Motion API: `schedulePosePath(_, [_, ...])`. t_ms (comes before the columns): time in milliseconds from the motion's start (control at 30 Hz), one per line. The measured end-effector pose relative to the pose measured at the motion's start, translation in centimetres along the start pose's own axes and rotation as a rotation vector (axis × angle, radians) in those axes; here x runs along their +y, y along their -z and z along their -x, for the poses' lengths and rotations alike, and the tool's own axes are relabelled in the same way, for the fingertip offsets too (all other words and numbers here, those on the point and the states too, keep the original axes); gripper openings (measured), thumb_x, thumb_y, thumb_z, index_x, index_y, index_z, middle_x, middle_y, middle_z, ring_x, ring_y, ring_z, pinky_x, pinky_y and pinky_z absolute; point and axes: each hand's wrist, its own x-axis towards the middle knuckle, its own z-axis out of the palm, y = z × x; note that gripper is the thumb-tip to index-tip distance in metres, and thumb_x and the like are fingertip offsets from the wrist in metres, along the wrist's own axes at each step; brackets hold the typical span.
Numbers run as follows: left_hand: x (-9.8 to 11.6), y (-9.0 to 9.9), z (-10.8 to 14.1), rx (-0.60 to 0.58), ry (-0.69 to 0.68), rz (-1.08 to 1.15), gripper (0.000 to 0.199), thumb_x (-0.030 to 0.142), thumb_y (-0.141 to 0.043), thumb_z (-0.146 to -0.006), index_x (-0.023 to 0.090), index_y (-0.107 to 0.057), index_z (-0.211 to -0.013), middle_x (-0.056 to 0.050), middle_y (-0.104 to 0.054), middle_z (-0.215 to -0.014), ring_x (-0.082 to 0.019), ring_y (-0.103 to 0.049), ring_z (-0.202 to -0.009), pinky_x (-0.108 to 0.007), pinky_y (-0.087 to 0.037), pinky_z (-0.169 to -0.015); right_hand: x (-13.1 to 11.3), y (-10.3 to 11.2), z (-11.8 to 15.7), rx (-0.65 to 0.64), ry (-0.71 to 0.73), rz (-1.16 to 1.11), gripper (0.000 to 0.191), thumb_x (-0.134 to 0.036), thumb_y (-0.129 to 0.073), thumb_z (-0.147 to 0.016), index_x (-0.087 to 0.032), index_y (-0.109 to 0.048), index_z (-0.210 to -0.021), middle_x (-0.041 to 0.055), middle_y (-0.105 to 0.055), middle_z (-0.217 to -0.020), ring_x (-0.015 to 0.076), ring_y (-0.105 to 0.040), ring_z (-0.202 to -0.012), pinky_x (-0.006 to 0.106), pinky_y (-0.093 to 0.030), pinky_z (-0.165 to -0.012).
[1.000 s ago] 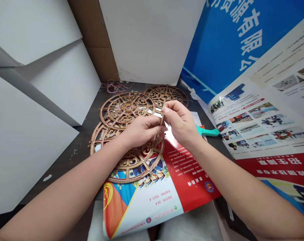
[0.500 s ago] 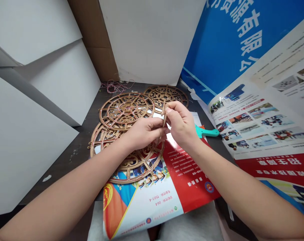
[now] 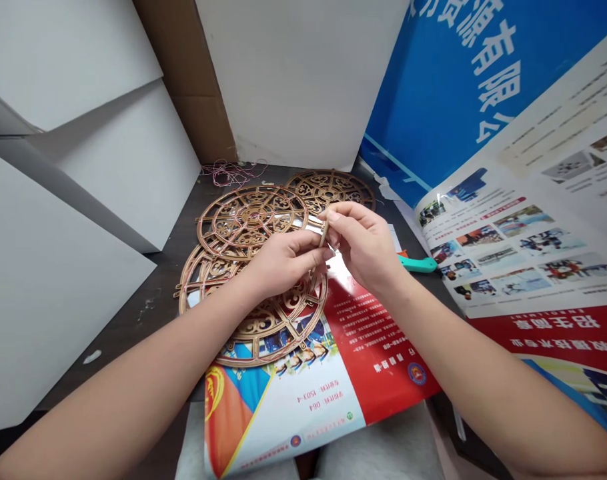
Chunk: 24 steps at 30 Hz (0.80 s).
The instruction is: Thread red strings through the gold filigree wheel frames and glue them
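My left hand (image 3: 286,263) is closed, thumb and fingers pinching the lower end of a small thin tan piece (image 3: 324,233). At its upper end, my right hand (image 3: 366,250) grips the same piece between thumb and forefinger. It looks like wood, and the fingers cover part of it. Beneath my left hand and wrist lies a lacy round wooden openwork disc (image 3: 258,347). A second disc (image 3: 253,220) overlaps it just beyond the left hand, with pinkish lines along its ribs. Behind the right hand is a third, darker disc (image 3: 328,187).
A printed poster sheet (image 3: 328,413) lies under the discs, over the front edge of the dark table (image 3: 128,333). A teal handle (image 3: 418,265) sits right of my right hand. Tangled pink thread (image 3: 228,173) rests at the back. White panels (image 3: 303,80) and a blue poster (image 3: 448,100) stand around.
My right hand has shifted slightly left, its fingers turning at the top of the tan piece, which now tilts more. The left hand and the discs stay almost where they were.
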Motion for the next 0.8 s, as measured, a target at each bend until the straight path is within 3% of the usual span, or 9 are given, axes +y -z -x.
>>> schedulePosePath(233, [0.16, 0.01, 0.05, 0.026, -0.043, -0.005, 0.019, 0.033, -0.071, -0.098, 0.017, -0.073, -0.088, 0.0, -0.072, -0.073, -0.012, -0.065, -0.063, -0.025, -0.053, -0.062, -0.62, 0.15, -0.04, -0.037, -0.008, -0.103, 0.008, -0.026, -0.073, -0.089, -0.021, -0.078, -0.091, -0.0022, -0.061, -0.067, 0.011, -0.053, -0.063, 0.027, -0.044, -0.062])
schedulePosePath(433, [0.38, 0.02, 0.06, 0.004, -0.03, 0.021, 0.021, 0.034, -0.07, -0.098, 0.016, -0.072, -0.088, 0.0, -0.072, -0.073, -0.012, -0.065, -0.062, -0.024, -0.053, -0.06, -0.55, -0.02, -0.04, -0.012, -0.049, -0.124, 0.01, -0.031, -0.077, -0.087, -0.022, -0.077, -0.09, -0.0022, -0.062, -0.066, 0.0114, -0.052, -0.062, 0.028, -0.044, -0.062])
schedulePosePath(800, [0.42, 0.07, 0.17, 0.009, -0.078, -0.081, 0.018, 0.027, -0.069, -0.098, 0.017, -0.071, -0.084, 0.001, -0.07, -0.074, -0.012, -0.064, -0.066, -0.023, -0.05, -0.065, -0.94, -0.54, 0.16, 0.009, -0.091, -0.222, 0.008, -0.028, -0.079, -0.084, -0.021, -0.076, -0.081, -0.004, -0.056, -0.059, 0.0095, -0.047, -0.056, 0.024, -0.038, -0.054])
